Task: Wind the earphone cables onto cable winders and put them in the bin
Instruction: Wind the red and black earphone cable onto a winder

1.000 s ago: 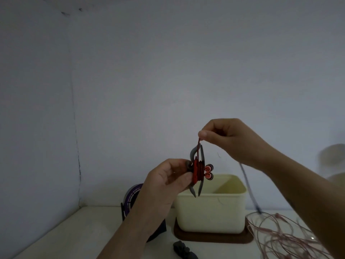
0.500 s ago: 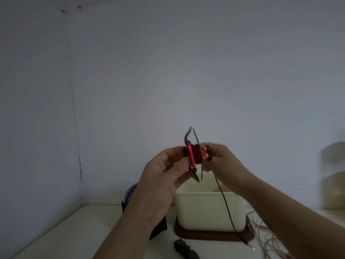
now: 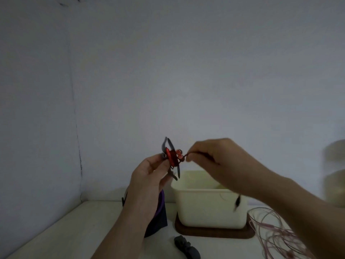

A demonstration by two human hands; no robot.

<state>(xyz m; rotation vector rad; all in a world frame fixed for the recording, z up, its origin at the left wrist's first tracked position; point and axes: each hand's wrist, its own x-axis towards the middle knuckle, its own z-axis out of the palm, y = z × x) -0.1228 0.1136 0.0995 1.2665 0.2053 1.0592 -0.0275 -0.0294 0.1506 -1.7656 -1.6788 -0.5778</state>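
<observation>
Open bin [image 3: 209, 208] mouth below hands.

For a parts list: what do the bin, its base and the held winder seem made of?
Bin: probably plastic; cream, smooth, matte, with rounded corners. Base: looks like dark brown wood, though laminate is possible. Winder: perhaps rubber or soft plastic; its grey matte arms curve.

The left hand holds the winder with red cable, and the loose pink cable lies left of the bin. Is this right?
No. The head view shows the pink cable right of the bin; the left hand does hold the winder with red cable.
</observation>
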